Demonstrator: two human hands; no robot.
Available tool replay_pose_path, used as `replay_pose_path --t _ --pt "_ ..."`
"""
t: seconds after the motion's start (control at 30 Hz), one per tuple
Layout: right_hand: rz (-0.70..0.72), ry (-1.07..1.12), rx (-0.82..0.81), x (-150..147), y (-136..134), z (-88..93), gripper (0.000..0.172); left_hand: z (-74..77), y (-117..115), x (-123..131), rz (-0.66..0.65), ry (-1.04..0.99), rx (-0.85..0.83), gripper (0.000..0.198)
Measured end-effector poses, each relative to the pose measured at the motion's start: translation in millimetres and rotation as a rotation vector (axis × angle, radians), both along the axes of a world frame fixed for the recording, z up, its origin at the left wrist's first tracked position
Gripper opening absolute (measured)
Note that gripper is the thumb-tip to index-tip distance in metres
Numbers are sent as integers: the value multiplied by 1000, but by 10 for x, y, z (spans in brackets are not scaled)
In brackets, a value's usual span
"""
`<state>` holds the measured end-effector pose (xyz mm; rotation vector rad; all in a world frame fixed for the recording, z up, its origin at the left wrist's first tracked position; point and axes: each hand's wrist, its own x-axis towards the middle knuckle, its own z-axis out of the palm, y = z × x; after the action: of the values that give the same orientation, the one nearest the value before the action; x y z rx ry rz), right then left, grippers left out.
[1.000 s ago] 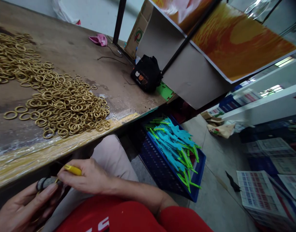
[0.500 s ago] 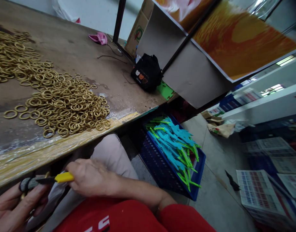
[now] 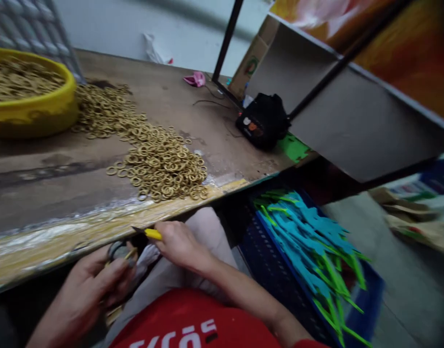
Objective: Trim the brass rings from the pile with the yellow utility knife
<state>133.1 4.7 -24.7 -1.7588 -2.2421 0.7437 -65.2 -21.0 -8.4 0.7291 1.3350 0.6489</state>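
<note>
A gold ring (image 3: 130,253) sat at the fingertips of the left hand (image 3: 89,280), below the table edge; the thumb and fingers were closed around it, beside a grey finger wrap (image 3: 119,250). The right hand (image 3: 178,242) was curled snugly around the yellow handle of a knife (image 3: 153,234). Half a second earlier the blade had lain across the left fingertips; now it was lifted clear, tip towards the table (image 3: 62,191), so it seemed no cut was being made on the ring at this moment. The view had also swung left, bringing in a yellow basin (image 3: 37,120) full of rings, beside the loose pile of rings (image 3: 164,162).

The left fingers hid much of the held ring, and whether they gripped more than one could not be told. The basin was cut off at the left, and the blue crate (image 3: 276,270) at the bottom.
</note>
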Motion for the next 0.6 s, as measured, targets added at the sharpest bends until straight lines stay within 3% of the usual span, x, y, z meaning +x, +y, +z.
replay_pose_path --t 0.1,0.17,0.3,0.37,0.43,0.5,0.6 --pt "-13 100 -40 14 -38 -86 19 -30 34 -8 -104 68 134 41" --pt "-62 157 -17 50 -35 -116 20 -185 38 -86 -127 221 197 41" --pt "-97 155 166 89 89 -10 9 -741 29 -353 -207 599 312 43" --pt "-47 66 256 62 198 79 9 -1033 53 -463 -277 864 268 41" --pt "-11 -99 316 21 319 131 13 -1256 111 -502 -391 962 193 39" --pt "-12 -233 358 -8 433 126 14 -1380 186 -462 -499 929 185 37" --pt "4 -342 353 -9 540 64 14 -1387 268 -320 -543 891 135 37"
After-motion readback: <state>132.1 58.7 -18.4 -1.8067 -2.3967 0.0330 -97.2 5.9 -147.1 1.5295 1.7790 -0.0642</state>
